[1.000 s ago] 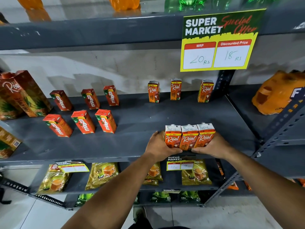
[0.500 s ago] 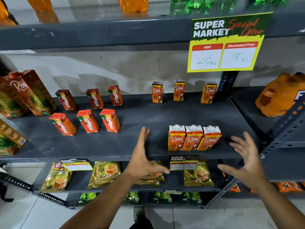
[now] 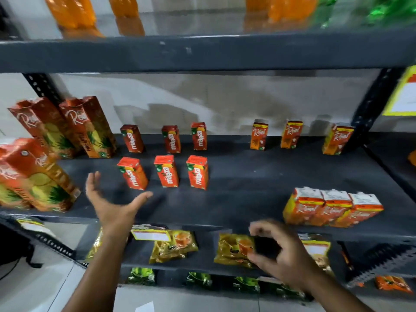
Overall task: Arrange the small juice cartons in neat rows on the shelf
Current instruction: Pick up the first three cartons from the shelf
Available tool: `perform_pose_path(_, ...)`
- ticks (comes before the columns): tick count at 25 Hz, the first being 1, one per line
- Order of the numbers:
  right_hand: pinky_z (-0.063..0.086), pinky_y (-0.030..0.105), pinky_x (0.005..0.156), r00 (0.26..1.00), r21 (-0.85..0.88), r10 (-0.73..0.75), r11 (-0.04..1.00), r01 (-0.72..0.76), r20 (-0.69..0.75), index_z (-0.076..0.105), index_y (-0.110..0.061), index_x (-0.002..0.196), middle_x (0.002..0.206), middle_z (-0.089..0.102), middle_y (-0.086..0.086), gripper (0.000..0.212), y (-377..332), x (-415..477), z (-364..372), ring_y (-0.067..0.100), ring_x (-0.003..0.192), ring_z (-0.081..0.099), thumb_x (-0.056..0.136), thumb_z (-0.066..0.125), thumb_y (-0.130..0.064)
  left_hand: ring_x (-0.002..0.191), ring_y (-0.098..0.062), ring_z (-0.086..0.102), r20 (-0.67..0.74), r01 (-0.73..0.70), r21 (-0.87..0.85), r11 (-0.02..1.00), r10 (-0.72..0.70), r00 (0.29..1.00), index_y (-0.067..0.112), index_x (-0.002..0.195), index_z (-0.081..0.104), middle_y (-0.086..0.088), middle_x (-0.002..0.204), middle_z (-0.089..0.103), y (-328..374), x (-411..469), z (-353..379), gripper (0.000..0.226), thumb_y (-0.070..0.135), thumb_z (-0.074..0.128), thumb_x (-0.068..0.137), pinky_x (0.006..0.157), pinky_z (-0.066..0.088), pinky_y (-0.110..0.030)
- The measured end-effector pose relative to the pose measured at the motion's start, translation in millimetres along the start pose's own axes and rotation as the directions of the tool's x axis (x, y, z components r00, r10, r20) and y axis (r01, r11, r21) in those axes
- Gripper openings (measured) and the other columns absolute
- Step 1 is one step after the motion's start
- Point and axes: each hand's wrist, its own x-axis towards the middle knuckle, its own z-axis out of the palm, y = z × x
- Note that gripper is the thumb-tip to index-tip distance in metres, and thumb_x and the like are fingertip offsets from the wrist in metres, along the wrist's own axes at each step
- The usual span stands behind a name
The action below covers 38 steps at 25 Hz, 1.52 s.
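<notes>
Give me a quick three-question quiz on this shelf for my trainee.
1. True or false: the left hand is holding a carton.
2. How many small Maaza cartons stand on the middle shelf? A) four B) six C) eight
3. Fill in: the three front Real cartons stand ____ one another, unlike the back Real cartons.

Key: 1. False, both it and the right hand are empty. 2. B. 3. touching.
</notes>
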Motion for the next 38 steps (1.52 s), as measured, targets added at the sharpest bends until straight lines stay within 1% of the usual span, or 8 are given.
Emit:
perform_pose_path(2, 0.040, 0.017, 0.099, 1.000, 0.083, 0.013, 0.996, -0.011, -0.020, 0.043, -0.041, 0.133, 0.130, 0.056, -0.015, 0.079, -21, 68, 27, 0.003, 0.121, 0.052, 0.067, 0.084, -0.036, 0.138, -0.009, 0.030, 0.037, 0.140, -0.031, 0.990, -0.138, 0.990, 0.024, 0.147, 0.019, -0.004, 0.150, 0.032, -18, 28, -6, 0.123, 0.050, 0.088, 0.049, 0.113, 0.025, -0.023)
perform_pose_path(5, 0.033, 0.020, 0.105, 0.989, 0.136, 0.144, 0.981, -0.140, -0.020, 0.029, -0.034, 0.142, 0.140, 0.043, -0.011, 0.103, -30, 155, 55, 0.003, 0.129, 0.041, 0.061, 0.089, -0.017, 0.129, -0.003, 0.042, 0.325, 0.280, -0.049, 0.959, -0.250, 0.912, 0.019, 0.146, 0.023, 0.002, 0.140, 0.044, -41, 65, -8, 0.120, 0.027, 0.088, 0.046, 0.099, 0.036, -0.012)
perform_pose_path(8, 0.051, 0.025, 0.087, 0.956, 0.088, 0.292, 0.953, -0.291, -0.005, 0.051, -0.030, 0.128, 0.119, 0.062, -0.006, 0.080, -26, 203, 80, 0.012, 0.107, 0.062, 0.059, 0.090, -0.013, 0.099, -0.001, 0.064, 0.631, 0.303, 0.033, 0.952, -0.255, 0.733, 0.014, 0.124, 0.053, 0.008, 0.108, 0.070, -61, 111, -9, 0.086, 0.011, 0.090, 0.047, 0.084, 0.051, -0.019)
perform_pose_path(12, 0.058, 0.034, 0.076, 0.947, 0.140, 0.321, 0.938, -0.317, -0.006, 0.069, -0.030, 0.097, 0.101, 0.075, -0.001, 0.049, -12, 224, 97, 0.018, 0.093, 0.070, 0.062, 0.085, 0.000, 0.074, -0.002, 0.069, 0.749, 0.303, 0.143, 0.942, -0.303, 0.589, 0.024, 0.094, 0.066, 0.014, 0.076, 0.074, -68, 131, 10, 0.050, 0.007, 0.092, 0.054, 0.061, 0.051, -0.015)
perform_pose_path(19, 0.056, 0.025, 0.063, 0.934, 0.115, 0.330, 0.931, -0.345, 0.135, 0.073, -0.041, 0.088, 0.088, 0.077, -0.006, 0.052, -20, 245, 114, 0.014, 0.083, 0.072, 0.057, 0.089, -0.003, 0.091, -0.012, 0.070, 0.905, 0.311, 0.155, 0.938, -0.261, 0.336, 0.015, 0.103, 0.068, 0.003, 0.095, 0.075, -61, 127, 43, 0.049, 0.015, 0.091, 0.060, 0.087, 0.054, -0.038)
perform_pose_path(26, 0.055, 0.035, 0.079, 0.925, 0.072, 0.373, 0.923, -0.378, 0.075, 0.068, -0.035, 0.099, 0.096, 0.076, -0.006, 0.068, -35, 226, 129, 0.013, 0.091, 0.071, 0.036, 0.094, -0.034, 0.093, -0.010, 0.070, 0.916, 0.337, 0.135, 0.932, -0.247, 0.316, 0.027, 0.095, 0.070, 0.007, 0.094, 0.075, -55, 121, 38, 0.038, 0.013, 0.088, 0.065, 0.093, 0.053, -0.041)
perform_pose_path(31, 0.053, 0.015, 0.068, 0.944, 0.031, 0.330, 0.944, -0.329, -0.014, 0.063, -0.049, 0.095, 0.091, 0.072, -0.026, 0.067, -45, 189, 149, 0.001, 0.087, 0.069, 0.042, 0.096, -0.025, 0.100, -0.019, 0.069, 0.933, 0.373, 0.082, 0.924, -0.203, 0.298, 0.011, 0.105, 0.069, -0.007, 0.105, 0.073, -46, 100, 10, 0.042, 0.006, 0.085, 0.067, 0.093, 0.052, -0.042)
perform_pose_path(38, 0.052, 0.019, 0.075, 0.935, -0.054, 0.353, 0.934, -0.353, -0.021, 0.055, -0.035, 0.102, 0.091, 0.071, -0.007, 0.072, -52, 165, 160, -0.001, 0.084, 0.067, 0.047, 0.095, -0.013, 0.101, -0.025, 0.068, 0.925, 0.415, 0.061, 0.908, -0.208, 0.318, 0.005, 0.106, 0.067, -0.013, 0.106, 0.072, -40, 75, -22, 0.040, 0.002, 0.083, 0.069, 0.093, 0.052, -0.045)
